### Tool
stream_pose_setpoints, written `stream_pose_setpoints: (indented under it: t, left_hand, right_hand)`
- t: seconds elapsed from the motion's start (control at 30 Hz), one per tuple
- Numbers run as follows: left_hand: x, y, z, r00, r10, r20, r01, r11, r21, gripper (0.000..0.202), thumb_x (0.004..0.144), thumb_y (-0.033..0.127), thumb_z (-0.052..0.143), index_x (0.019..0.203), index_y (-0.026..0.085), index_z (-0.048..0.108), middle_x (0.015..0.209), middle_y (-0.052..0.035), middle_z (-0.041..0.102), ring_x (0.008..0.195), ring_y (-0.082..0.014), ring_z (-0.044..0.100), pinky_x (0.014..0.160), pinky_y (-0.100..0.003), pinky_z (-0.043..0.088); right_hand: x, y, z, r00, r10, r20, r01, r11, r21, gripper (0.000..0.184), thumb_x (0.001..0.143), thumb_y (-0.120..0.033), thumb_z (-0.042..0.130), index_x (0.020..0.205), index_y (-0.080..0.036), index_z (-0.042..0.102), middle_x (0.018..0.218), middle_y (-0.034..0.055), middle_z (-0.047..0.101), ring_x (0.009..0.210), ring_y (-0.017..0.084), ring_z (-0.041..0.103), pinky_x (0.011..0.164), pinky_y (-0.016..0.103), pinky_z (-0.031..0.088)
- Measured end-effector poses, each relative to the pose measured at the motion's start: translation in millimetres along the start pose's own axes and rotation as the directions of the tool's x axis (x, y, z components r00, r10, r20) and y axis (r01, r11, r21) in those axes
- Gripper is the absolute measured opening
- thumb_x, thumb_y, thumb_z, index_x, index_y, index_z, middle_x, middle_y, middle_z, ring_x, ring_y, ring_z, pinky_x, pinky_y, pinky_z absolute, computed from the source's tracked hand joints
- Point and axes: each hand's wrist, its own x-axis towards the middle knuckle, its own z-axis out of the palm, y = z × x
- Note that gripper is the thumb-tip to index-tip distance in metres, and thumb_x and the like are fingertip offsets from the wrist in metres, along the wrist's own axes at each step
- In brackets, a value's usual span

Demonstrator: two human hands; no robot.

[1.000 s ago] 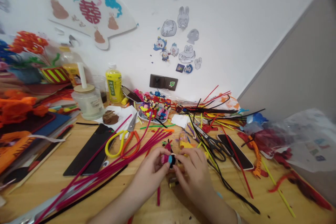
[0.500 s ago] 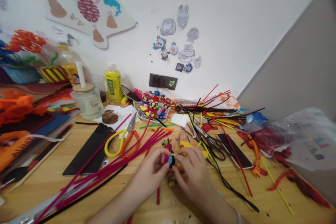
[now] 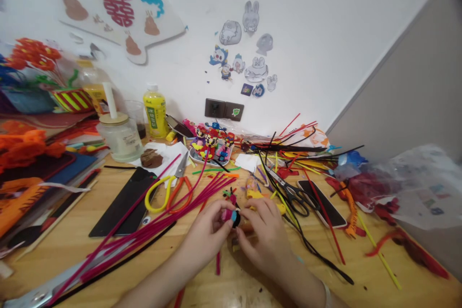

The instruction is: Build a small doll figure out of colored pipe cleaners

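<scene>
Two hands up over the table, left hand and right hand pressed in from either side, fingertips pinching a small pink-and-blue pom-pom piece in mid-air near the table's middle, a two-sided grip apparently for keeping it steady! Magenta pipe cleaners fanned just beside the left hand, black scissors past the right, both seemingly within easy reach; exact finger placement behind the piece, impossible to tell.
</scene>
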Motion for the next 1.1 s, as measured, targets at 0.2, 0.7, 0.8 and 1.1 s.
stream_pose_setpoints:
  t: [0.2, 0.7, 0.8, 1.1]
  left_hand:
    - [0, -3, 0.6, 1.000, -0.024, -0.016, 0.023, 0.999, -0.041, 0.016, 0.070, 0.020, 0.058, 0.086, 0.019, 0.058, 0.080, -0.0021, 0.060, 0.078, -0.0188, 0.058, 0.073, -0.032, 0.048]
    - [0, -3, 1.1, 0.997, -0.063, -0.036, 0.057, 0.984, -0.168, 0.028, 0.062, 0.031, 0.072, 0.084, 0.018, 0.060, 0.082, -0.0024, 0.062, 0.081, -0.0199, 0.060, 0.072, -0.032, 0.049]
    - [1, 1, 0.8, 0.993, -0.115, -0.027, 0.107, 0.971, -0.214, 0.036, 0.058, 0.038, 0.075, 0.083, 0.017, 0.059, 0.074, -0.0002, 0.062, 0.068, -0.0168, 0.060, 0.063, -0.029, 0.049]
    - [7, -2, -2.1, 0.984, -0.179, 0.007, 0.176, 0.959, -0.221, 0.046, 0.050, 0.044, 0.079, 0.079, 0.014, 0.058, 0.056, 0.0032, 0.061, 0.046, -0.0112, 0.055, 0.049, -0.025, 0.046]
  right_hand:
    - [0, 1, 3, 1.000, 0.014, 0.009, -0.014, 1.000, -0.001, 0.020, 0.071, -0.014, 0.058, 0.090, -0.018, 0.059, 0.091, 0.0077, 0.058, 0.087, 0.023, 0.050, 0.074, 0.039, 0.044]
    - [-3, 1, 12, 0.992, 0.112, 0.055, -0.116, 0.989, 0.094, 0.022, 0.066, -0.009, 0.060, 0.086, -0.017, 0.057, 0.092, 0.0065, 0.056, 0.089, 0.023, 0.047, 0.077, 0.039, 0.043]
    - [-2, 0, 9, 0.989, 0.129, 0.075, -0.138, 0.983, 0.125, 0.022, 0.067, -0.010, 0.060, 0.088, -0.016, 0.057, 0.095, 0.0069, 0.055, 0.091, 0.023, 0.046, 0.079, 0.039, 0.042]
    - [0, 5, 7, 0.984, 0.153, 0.087, -0.170, 0.955, 0.243, 0.017, 0.068, -0.013, 0.062, 0.083, -0.018, 0.060, 0.091, 0.0056, 0.054, 0.090, 0.023, 0.045, 0.078, 0.037, 0.039]
